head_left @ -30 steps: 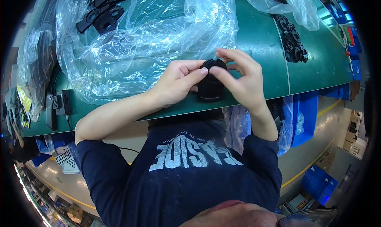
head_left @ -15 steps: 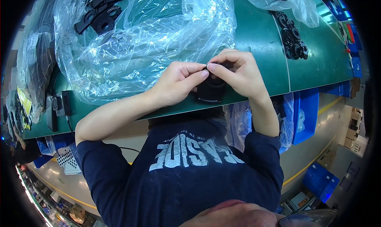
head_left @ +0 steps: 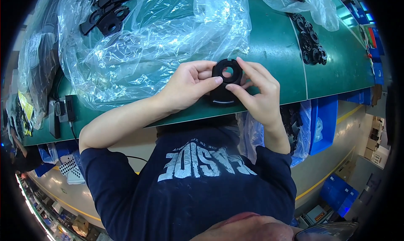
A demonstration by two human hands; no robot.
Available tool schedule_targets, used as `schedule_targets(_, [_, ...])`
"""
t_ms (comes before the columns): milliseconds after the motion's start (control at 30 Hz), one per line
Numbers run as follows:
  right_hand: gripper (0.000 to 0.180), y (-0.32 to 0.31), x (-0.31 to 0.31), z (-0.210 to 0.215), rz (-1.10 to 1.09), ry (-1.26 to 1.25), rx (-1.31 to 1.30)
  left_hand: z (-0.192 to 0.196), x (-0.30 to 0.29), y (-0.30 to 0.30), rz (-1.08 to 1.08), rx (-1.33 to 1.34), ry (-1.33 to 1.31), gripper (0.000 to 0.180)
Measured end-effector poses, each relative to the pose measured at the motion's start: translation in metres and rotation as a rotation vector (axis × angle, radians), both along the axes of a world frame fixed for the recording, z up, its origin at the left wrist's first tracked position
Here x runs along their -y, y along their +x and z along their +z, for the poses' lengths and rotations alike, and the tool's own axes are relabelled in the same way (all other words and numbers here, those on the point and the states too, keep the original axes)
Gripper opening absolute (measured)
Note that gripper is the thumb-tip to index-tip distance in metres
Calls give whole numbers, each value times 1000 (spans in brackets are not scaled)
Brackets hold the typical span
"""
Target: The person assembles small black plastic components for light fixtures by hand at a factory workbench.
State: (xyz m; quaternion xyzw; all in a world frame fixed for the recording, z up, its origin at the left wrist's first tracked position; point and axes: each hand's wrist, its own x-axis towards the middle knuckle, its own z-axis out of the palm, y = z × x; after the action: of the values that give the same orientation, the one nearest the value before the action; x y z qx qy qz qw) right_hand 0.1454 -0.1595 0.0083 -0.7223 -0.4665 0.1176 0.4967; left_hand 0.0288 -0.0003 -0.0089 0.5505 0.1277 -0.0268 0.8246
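Over the near edge of the green table I hold a black plastic part with a round opening at its upper end. A black ring sits around that opening, and green tabletop shows through the hole. My left hand grips the left side, thumb on top by the hole and fingers behind. On the right side my right hand has its thumb on the front below the ring and its index fingertip at the upper rim. The fingers behind the part are partly hidden.
Clear plastic sheeting covers much of the table's left half. Similar black parts lie at the far left. Several black rings are piled at the right. Blue bins stand below the table edge. A small black device with a cable lies left.
My fingertips have spread from a pinch at the part's top to grip its two sides. The part is raised and tilted, so its ring and hole now show. My right hand has moved slightly down.
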Motion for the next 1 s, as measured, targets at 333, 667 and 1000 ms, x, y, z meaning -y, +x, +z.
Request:
schedule_targets(333, [51, -6, -2, -15, -39, 65, -184, 0, 3, 2, 15, 2, -21, 31])
schedule_targets(667, [53, 0, -4, -15, 65, 65, -635, 0, 3, 0, 35, 45, 38, 33])
schedule_targets(1000, [29, -1, -3, -19, -120, 206, -568, -4, 5, 2, 83, 154, -2, 43])
